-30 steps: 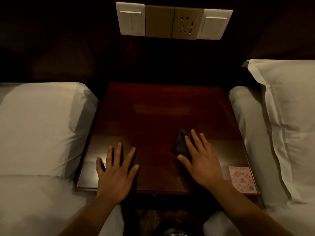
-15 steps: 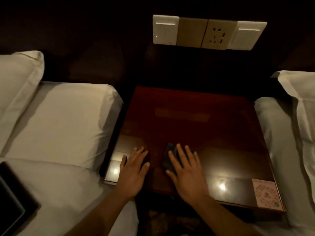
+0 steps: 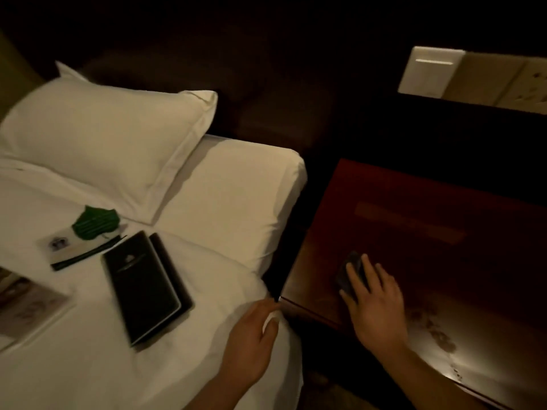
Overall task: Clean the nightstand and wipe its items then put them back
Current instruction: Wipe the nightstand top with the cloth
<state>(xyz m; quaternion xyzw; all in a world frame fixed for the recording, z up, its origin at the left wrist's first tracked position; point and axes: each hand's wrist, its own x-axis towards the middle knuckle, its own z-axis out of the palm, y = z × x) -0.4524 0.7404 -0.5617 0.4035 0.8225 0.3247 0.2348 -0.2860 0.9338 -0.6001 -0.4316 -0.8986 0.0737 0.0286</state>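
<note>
Two hands, well apart, are doing different jobs. From the head view, the right hand lies flat with fingers spread on a dark cloth, pressing it to the near left part of the table. The left hand hangs over the edge of the bed, fingers loosely bent and, as far as I can make out, holding nothing.

I'd judge the wiping of the top to be about done (damp smears gleam by the front edge), with the items' turn to follow. They lie on the bed, well apart from the table: a black folder stacked on a second dark one, a green leaf-shaped piece on a pale card, and a printed leaflet at the left edge. The next move calls for carrying the cloth across, or lifting the folder towards it.

No writing can be read. The folder bears a pale emblem and the card a round mark, both too blurred.
</note>
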